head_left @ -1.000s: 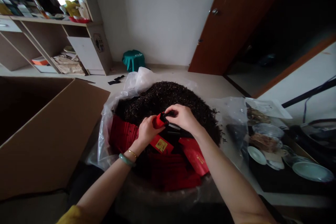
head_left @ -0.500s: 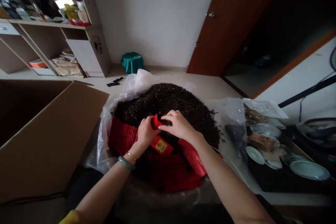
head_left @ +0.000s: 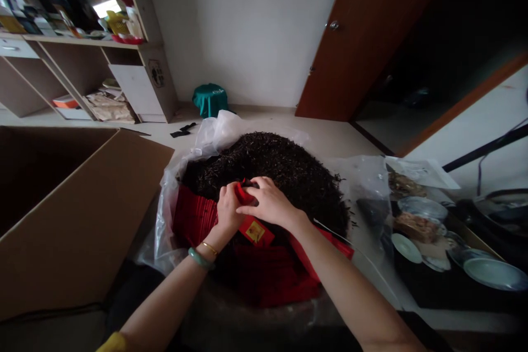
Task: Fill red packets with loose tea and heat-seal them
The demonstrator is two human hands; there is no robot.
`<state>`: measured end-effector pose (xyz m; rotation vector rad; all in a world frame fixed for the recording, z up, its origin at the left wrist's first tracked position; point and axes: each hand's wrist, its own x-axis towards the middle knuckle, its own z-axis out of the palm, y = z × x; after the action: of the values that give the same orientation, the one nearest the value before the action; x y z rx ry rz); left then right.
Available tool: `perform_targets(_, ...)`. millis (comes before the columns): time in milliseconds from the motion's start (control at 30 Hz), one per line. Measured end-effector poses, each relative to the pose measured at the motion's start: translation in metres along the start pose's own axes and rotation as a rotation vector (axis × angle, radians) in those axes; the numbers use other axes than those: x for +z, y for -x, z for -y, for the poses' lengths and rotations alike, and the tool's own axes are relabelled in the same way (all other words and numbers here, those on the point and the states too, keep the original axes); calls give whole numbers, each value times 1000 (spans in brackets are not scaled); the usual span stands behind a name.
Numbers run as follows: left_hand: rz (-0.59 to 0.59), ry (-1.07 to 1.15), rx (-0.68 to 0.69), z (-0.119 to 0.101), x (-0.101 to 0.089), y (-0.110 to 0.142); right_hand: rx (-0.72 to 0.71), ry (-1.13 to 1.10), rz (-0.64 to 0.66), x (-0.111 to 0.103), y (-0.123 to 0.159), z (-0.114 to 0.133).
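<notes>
A small red paper packet (head_left: 244, 193) is held upright by my left hand (head_left: 229, 206), whose fingers are wrapped round its side. Over the packet's mouth, my right hand (head_left: 268, 203) curls with fingers and thumb closed at its edge; whether loose leaves are also in these fingers is hidden. Both hands are above a large plastic-lined container of dark, dry loose tea leaves (head_left: 280, 157). Below them lies a red packet with a yellow label (head_left: 254, 232). Rows of stacked red packets (head_left: 193, 217) rest on the leaves at the left, and more red packets (head_left: 272, 275) lie at the near side.
An open cardboard box (head_left: 94, 203) stands at the left. Clear plastic sheeting (head_left: 165, 231) rims the container. To the right, a dark tray (head_left: 429, 286) carries dishes and a clear bowl (head_left: 423, 208). Behind are a teal-covered stool (head_left: 210, 100), shelves (head_left: 159, 82) and a brown door (head_left: 330, 66).
My right hand has moved left and closer over the packet's mouth, covering more of it. My left hand still holds the packet. The view has shifted slightly.
</notes>
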<state>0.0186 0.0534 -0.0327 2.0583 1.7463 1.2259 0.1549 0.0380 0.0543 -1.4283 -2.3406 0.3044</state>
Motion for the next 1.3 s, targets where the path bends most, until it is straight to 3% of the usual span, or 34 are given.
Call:
perform_targets(133, 35, -2, 30, 0, -2, 0, 28, 15, 140, 5, -5, 1)
perform_targets(300, 21, -22, -15, -5, -3, -2, 48, 55, -22, -1, 1, -5)
perform_targets(467, 125, 5, 32, -4, -5, -3, 111, 182, 167, 1, 1, -9)
perform_targets(533, 190, 12, 61, -1, -5, -7, 153, 189, 180, 2, 1, -10)
perform_targets(667, 273, -65, 73, 6, -10, -17, 111, 109, 6, 7, 2, -13)
perform_targets(833, 348, -62, 63, 3, -18, -24, 10, -194, -177, 19, -3, -17)
perform_targets(1000, 398, 91, -114, -2, -23, -25, 168, -551, -336, 23, -16, -31)
perform_targets(1067, 376, 118, -138, -3, -22, -24, 259, -544, -461, 21, -16, -34)
perform_targets(1133, 344, 136, -156, -4, -20, -23, 261, -433, -547, 17, -11, -33)
perform_targets(1200, 313, 150, -169, -4, -19, -20, 154, -314, -505, 14, -4, -28)
perform_targets(1300, 286, 167, -154, -6, -17, -16, 34, -265, -333, 10, 2, -23)
